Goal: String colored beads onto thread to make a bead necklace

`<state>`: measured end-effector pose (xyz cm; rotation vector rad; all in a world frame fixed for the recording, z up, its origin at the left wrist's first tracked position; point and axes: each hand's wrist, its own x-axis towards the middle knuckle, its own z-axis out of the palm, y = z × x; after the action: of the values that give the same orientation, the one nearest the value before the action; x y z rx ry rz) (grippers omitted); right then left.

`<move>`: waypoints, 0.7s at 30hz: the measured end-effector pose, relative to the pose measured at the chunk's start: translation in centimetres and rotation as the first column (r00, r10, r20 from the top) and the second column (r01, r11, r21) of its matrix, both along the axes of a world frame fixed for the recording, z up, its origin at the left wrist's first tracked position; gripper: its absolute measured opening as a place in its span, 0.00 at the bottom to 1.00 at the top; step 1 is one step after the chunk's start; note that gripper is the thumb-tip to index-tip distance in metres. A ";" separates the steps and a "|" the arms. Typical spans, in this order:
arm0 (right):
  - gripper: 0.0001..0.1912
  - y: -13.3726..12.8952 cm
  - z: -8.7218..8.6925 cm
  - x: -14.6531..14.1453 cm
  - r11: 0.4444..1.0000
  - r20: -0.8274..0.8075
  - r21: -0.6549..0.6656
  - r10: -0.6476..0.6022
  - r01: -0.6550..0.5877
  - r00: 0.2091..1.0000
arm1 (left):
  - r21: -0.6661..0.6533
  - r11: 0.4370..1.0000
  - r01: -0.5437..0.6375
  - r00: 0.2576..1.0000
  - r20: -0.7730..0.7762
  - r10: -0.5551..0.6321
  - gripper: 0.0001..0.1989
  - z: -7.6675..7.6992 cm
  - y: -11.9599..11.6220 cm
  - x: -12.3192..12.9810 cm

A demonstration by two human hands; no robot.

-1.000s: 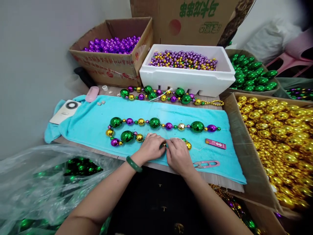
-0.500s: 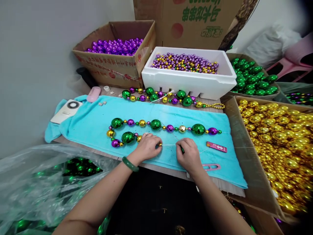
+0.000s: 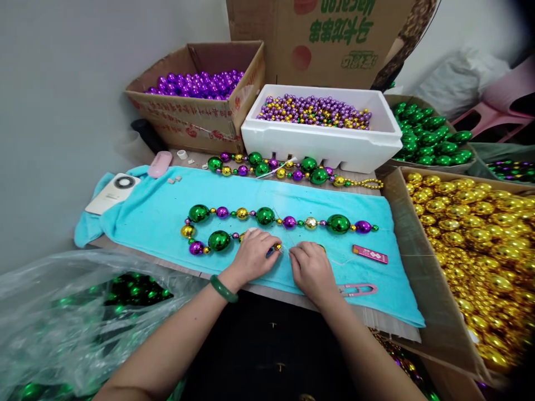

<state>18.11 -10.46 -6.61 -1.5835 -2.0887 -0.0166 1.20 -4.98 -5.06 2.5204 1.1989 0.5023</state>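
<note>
A bead garland (image 3: 219,240) of green, purple and gold beads lies in a sideways U on a turquoise towel (image 3: 167,192). My left hand (image 3: 253,256), a green bangle at its wrist, is closed around the near end of the garland, where a small gold bead shows at the fingertips. Just to the right, my right hand (image 3: 312,273) pinches a thin white thread (image 3: 288,239) close to that end. Part of a small bead shows behind the right knuckles; its kind is unclear. Some beads under the left palm are hidden.
Pink thread snips (image 3: 360,289) and a small red box (image 3: 370,254) lie to the right. Behind are a finished-looking bead strand (image 3: 320,176), a white foam box (image 3: 321,145) and a carton of purple beads (image 3: 184,120). A carton of gold beads (image 3: 426,295) stands right.
My right hand has moved left, closer to my left hand, and the stretch of thread between them is shorter. My left hand stays nearly in place on the garland.
</note>
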 end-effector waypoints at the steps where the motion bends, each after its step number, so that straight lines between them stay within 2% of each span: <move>1: 0.11 0.1 -0.1 0.1 1.000 -0.030 -0.007 0.002 -0.002 1.000 | -0.003 1.000 -0.004 1.000 0.002 0.004 0.08 0.0 0.0 0.0; 4: 0.10 0.3 -0.2 0.9 0.999 -0.129 0.012 -0.029 0.031 0.991 | -0.010 1.000 -0.016 1.000 -0.015 0.015 0.08 -0.2 0.1 -0.2; 8: 0.07 0.5 0.1 1.9 0.981 -0.259 0.095 -0.138 0.167 0.956 | -0.002 1.000 -0.012 0.999 -0.053 0.011 0.07 -0.6 0.1 -0.3; 11: 0.06 0.4 0.4 2.3 0.962 -0.385 0.118 -0.185 0.247 0.904 | 0.019 1.000 0.001 0.996 -0.086 0.000 0.08 -0.8 0.1 -0.4; 14: 0.06 0.1 0.6 2.6 0.951 -0.527 0.072 -0.221 0.302 0.821 | 0.035 0.999 0.001 0.993 -0.121 0.004 0.09 -0.9 0.1 -0.4; 16: 0.06 -0.2 0.6 2.8 0.953 -0.620 0.013 -0.231 0.304 0.750 | 0.040 0.999 0.001 0.990 -0.139 0.005 0.12 -0.9 0.2 -0.6; 18: 0.07 -0.5 0.6 3.3 0.951 -0.724 -0.051 -0.245 0.305 0.644 | 0.038 0.999 0.007 0.988 -0.153 -0.001 0.13 -1.0 0.3 -1.0; 19: 0.07 -0.6 0.7 3.7 0.945 -0.785 -0.082 -0.257 0.317 0.564 | 0.036 0.999 0.010 0.987 -0.160 -0.004 0.13 -1.0 0.4 -1.2; 21: 0.07 -0.7 1.1 5.0 0.923 -0.904 -0.138 -0.266 0.359 0.335 | 0.035 0.999 0.014 0.985 -0.174 -0.008 0.11 -1.1 0.6 -1.8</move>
<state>23.07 -11.12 -5.55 -1.3983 -0.8545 0.5228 -0.62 -4.37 -6.20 2.6458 1.2456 0.3089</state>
